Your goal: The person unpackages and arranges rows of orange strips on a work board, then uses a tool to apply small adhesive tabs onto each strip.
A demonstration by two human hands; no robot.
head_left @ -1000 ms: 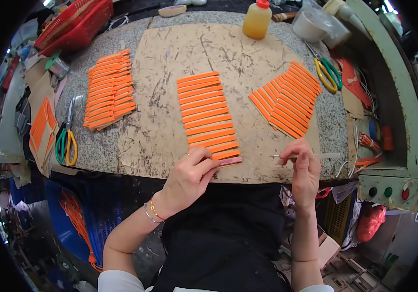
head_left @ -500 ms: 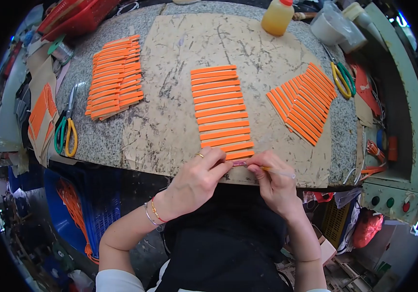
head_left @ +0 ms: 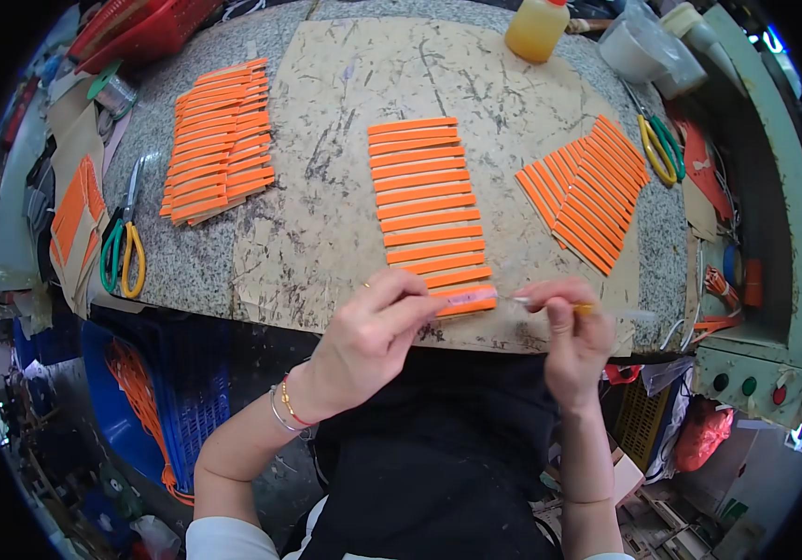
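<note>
Clearly, the left hand [head_left: 368,331] pinches the pinkish strip [head_left: 470,299], which juts toward the slim tool [head_left: 586,309] the right hand [head_left: 572,341] holds.

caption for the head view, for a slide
Left hand at a row of orange strips, right hand holding a thin tool.

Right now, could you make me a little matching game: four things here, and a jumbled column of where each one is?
1. red basket | A. held in the right hand
2. bottle | B. far left of the bench
3. slim tool | C. at the left hand's fingertips
4. pinkish strip | D. far side, right of the middle

Pairs: 1-B, 2-D, 3-A, 4-C
</note>
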